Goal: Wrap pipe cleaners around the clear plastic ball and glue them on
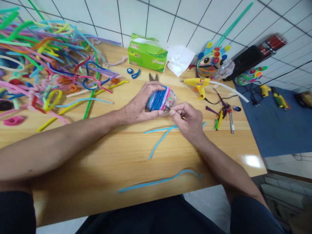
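A clear container wrapped in blue and pink pipe cleaners point(159, 98) lies on its side in my left hand point(140, 104), whose fingers and thumb close round it. My right hand point(189, 119) pinches something thin and dark at the pink edge of the wrapping; its kind is too small to make out. Below my right hand, light blue pipe cleaners point(159, 143) cross on the wooden table point(104, 169). Nearer the front edge lies another curved blue pipe cleaner point(161, 180). The dark jaws of a tool point(153, 78) poke out behind my left hand.
Tangled coloured pipe cleaners point(48, 65) cover the left side. A green tissue pack point(148, 53) stands at the tiled wall. On the right are a yellow glue gun point(198, 86) with a white stick, a decorated jar point(211, 65), a cutter knife point(231, 122) and a cable.
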`<action>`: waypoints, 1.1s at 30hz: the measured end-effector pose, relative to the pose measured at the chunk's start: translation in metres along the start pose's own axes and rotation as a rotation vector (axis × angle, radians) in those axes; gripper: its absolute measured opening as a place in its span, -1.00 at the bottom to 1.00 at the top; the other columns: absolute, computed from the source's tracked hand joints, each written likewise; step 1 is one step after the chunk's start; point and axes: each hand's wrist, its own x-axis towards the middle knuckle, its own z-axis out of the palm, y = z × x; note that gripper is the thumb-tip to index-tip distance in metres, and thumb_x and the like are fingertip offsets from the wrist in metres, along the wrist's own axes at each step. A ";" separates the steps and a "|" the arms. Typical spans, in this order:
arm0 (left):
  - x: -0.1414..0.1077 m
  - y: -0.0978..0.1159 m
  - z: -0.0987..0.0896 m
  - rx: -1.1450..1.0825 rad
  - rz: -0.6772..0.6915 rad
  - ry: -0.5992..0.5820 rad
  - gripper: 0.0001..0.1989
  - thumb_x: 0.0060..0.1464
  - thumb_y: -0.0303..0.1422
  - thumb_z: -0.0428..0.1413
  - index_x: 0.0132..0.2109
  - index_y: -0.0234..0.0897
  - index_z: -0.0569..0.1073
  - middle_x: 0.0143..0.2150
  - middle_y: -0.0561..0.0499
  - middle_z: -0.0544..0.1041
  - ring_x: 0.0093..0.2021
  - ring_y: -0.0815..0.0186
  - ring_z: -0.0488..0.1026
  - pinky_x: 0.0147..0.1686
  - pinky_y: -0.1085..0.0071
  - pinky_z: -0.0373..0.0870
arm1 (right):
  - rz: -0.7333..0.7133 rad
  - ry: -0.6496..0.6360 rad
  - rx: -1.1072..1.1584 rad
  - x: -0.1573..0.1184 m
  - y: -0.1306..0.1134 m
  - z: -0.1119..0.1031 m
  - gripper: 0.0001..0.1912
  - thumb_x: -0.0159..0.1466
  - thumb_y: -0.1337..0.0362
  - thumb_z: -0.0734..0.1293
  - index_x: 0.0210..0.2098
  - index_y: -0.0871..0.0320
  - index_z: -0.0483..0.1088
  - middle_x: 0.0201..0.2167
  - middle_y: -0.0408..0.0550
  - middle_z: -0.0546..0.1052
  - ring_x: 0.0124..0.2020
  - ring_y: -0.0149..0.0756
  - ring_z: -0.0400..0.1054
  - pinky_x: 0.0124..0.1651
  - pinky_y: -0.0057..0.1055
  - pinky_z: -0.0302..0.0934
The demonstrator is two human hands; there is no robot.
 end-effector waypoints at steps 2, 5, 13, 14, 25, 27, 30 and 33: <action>0.000 0.001 0.000 -0.003 -0.021 -0.004 -0.24 0.27 0.09 0.36 0.45 -0.07 0.36 0.40 -0.30 0.48 0.45 -0.18 0.42 0.44 -0.27 0.41 | 0.011 -0.004 -0.006 0.000 0.001 0.000 -0.87 0.36 0.22 0.42 -0.33 0.04 0.51 -0.61 -0.33 0.38 -0.60 -0.47 0.13 -0.47 -0.42 0.10; 0.001 0.003 0.000 0.002 -0.043 0.004 -0.28 0.29 0.11 0.33 0.43 -0.06 0.37 0.39 -0.28 0.48 0.44 -0.16 0.42 0.45 -0.26 0.41 | 0.008 -0.007 -0.001 0.000 0.001 0.001 -0.88 0.36 0.22 0.42 -0.33 0.04 0.50 -0.61 -0.33 0.37 -0.60 -0.47 0.13 -0.46 -0.41 0.10; 0.001 0.005 0.001 0.021 -0.063 0.012 -0.32 0.31 0.11 0.30 0.40 -0.08 0.38 0.37 -0.27 0.49 0.42 -0.13 0.44 0.43 -0.21 0.43 | -0.010 0.006 0.013 0.000 -0.001 0.001 -0.88 0.35 0.26 0.43 -0.35 0.05 0.50 -0.61 -0.34 0.37 -0.60 -0.48 0.18 -0.48 -0.44 0.08; 0.001 0.005 0.002 0.020 -0.062 0.020 -0.32 0.32 0.11 0.30 0.40 -0.09 0.38 0.36 -0.26 0.50 0.41 -0.12 0.44 0.43 -0.20 0.44 | -0.006 0.005 0.010 0.000 -0.002 0.001 -0.88 0.35 0.25 0.43 -0.35 0.05 0.50 -0.60 -0.34 0.38 -0.60 -0.48 0.18 -0.48 -0.44 0.08; 0.002 0.005 0.004 -0.006 -0.033 0.034 -0.37 0.34 0.07 0.29 0.39 -0.06 0.39 0.34 -0.26 0.51 0.40 -0.13 0.46 0.41 -0.21 0.44 | 0.032 0.010 0.012 -0.001 -0.001 0.002 -0.88 0.33 0.21 0.44 -0.34 0.05 0.50 -0.61 -0.32 0.39 -0.61 -0.46 0.20 -0.50 -0.42 0.10; 0.002 0.005 0.003 -0.011 -0.044 0.032 -0.38 0.34 0.07 0.29 0.38 -0.05 0.39 0.34 -0.25 0.51 0.40 -0.13 0.46 0.42 -0.22 0.44 | 0.039 0.006 0.006 -0.001 -0.001 0.002 -0.88 0.34 0.20 0.44 -0.34 0.04 0.50 -0.62 -0.32 0.41 -0.60 -0.45 0.21 -0.49 -0.41 0.12; 0.002 0.006 0.002 -0.011 -0.046 0.030 -0.38 0.34 0.07 0.30 0.38 -0.05 0.39 0.34 -0.25 0.51 0.39 -0.13 0.47 0.42 -0.22 0.45 | 0.041 -0.007 0.005 -0.001 -0.001 0.001 -0.88 0.34 0.19 0.44 -0.32 0.04 0.51 -0.61 -0.31 0.43 -0.60 -0.44 0.23 -0.49 -0.41 0.11; 0.001 0.007 0.002 0.015 -0.034 0.033 -0.39 0.36 0.03 0.27 0.40 -0.05 0.38 0.33 -0.25 0.50 0.39 -0.11 0.46 0.40 -0.21 0.47 | 0.035 -0.015 0.015 -0.001 -0.001 0.000 -0.89 0.34 0.21 0.44 -0.33 0.04 0.51 -0.61 -0.31 0.42 -0.60 -0.44 0.23 -0.49 -0.41 0.10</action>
